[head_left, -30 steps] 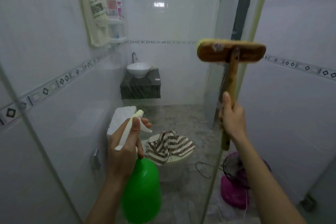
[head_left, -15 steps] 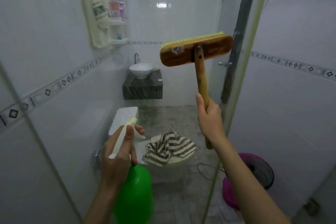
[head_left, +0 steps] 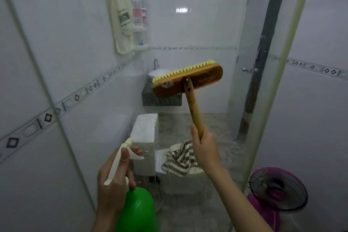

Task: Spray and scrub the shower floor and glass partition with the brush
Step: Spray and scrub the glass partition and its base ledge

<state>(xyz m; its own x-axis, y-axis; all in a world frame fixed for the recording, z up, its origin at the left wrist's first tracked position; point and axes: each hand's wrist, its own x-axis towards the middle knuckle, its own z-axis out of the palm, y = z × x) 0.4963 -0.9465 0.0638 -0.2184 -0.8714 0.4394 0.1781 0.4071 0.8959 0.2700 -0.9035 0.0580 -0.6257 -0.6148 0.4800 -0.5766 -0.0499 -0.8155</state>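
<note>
Presently, the glass partition (head_left: 212, 24) stands directly ahead. The brush (head_left: 188, 83) is raised before it, handle running up and slightly left, bristles facing the glass; contact cannot be confirmed. The green spray bottle (head_left: 138, 211) sits lower, nearer the person. The right hand (head_left: 204, 149) grips the handle's lower end; the left hand (head_left: 113, 184), held apart, grips the bottle's neck.

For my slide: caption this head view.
Right hand holds wooden yellow-bristled brush up at glass partition; left hand grips green spray bottle.
</note>
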